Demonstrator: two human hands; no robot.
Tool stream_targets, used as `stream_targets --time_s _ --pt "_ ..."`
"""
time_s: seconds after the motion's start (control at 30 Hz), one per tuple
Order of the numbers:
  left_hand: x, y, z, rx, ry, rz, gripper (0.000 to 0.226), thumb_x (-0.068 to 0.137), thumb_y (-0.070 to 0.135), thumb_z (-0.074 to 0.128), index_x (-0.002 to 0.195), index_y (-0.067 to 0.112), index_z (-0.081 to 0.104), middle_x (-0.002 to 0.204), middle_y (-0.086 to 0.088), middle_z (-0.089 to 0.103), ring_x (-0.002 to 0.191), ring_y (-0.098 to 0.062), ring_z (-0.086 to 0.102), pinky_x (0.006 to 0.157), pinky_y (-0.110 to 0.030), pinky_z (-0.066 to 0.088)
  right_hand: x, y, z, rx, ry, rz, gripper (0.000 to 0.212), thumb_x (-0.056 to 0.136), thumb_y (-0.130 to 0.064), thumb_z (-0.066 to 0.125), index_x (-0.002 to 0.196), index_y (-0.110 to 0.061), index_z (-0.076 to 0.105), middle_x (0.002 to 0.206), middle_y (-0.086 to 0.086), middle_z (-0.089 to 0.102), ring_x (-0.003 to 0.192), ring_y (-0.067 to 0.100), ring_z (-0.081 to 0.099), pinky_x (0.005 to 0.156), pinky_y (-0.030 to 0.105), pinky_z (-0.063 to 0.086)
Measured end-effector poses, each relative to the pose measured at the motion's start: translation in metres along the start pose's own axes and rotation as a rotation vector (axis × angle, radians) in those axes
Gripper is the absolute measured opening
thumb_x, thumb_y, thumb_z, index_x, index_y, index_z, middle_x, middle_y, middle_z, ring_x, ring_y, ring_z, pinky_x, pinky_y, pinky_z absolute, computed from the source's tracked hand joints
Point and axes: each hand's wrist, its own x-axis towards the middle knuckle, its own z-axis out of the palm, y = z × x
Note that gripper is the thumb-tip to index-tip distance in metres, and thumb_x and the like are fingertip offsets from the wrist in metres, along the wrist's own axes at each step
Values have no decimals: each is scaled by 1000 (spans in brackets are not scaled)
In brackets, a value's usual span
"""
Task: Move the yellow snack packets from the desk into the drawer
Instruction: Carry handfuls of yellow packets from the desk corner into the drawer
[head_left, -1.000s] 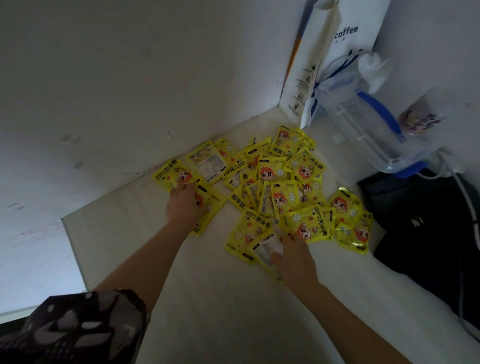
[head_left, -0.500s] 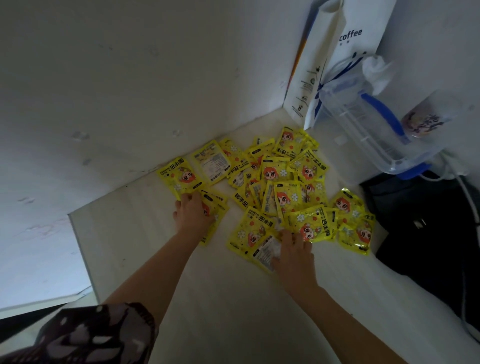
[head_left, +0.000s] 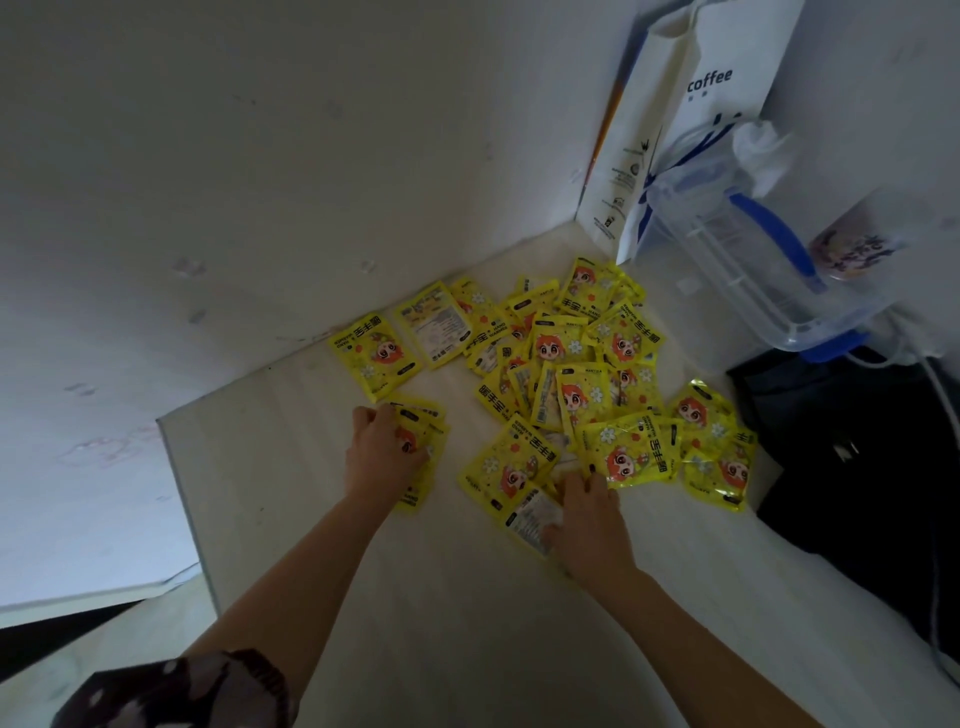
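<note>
Flat yellow foil snack packets (head_left: 545, 374), heaped on pale bench (head_left: 441, 597): likely light, limp, slippery; gather by edges. Left hand (head_left: 382, 452) grips several; right hand (head_left: 589, 514) presses one, grip unclear.

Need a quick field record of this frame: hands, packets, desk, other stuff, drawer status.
left hand: left hand grips a small stack of yellow packets at the pile's left edge
right hand: right hand rests on a white-backed packet at the pile's near edge; grip unclear
pile: yellow packets overlapping, mostly face up
surface: desk, pale, set in a wall corner
behind pile: coffee bag, clear jug
right of pile: black bag
drawer: not in view
</note>
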Motion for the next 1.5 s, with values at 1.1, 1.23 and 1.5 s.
stream_targets --time_s 1.1,1.23,1.5 --pt "121 -3 -22 -448 214 -440 55 43 56 78 88 26 66 111 -5 61 96 -24 61 90 -45 54 72 -68 -44 -616 -259 -675 42 87 1 52 127 -13 51 145 3 31 132 36 22 108 51 29" --pt "117 14 -25 -437 186 -455 52 71 33 83 114 14 60 130 -13 44 92 -15 41 86 -28 44 73 -65 -41 -601 -209 -681 40 87 -3 52 125 -14 52 141 5 36 132 35 24 108 49 26" --pt "121 25 -22 -348 192 -493 57 69 36 82 117 19 57 126 -9 58 120 -32 50 96 -37 36 73 -60 -40 -601 -163 -682 39 87 -6 51 125 -14 50 124 12 42 125 34 31 104 47 26"
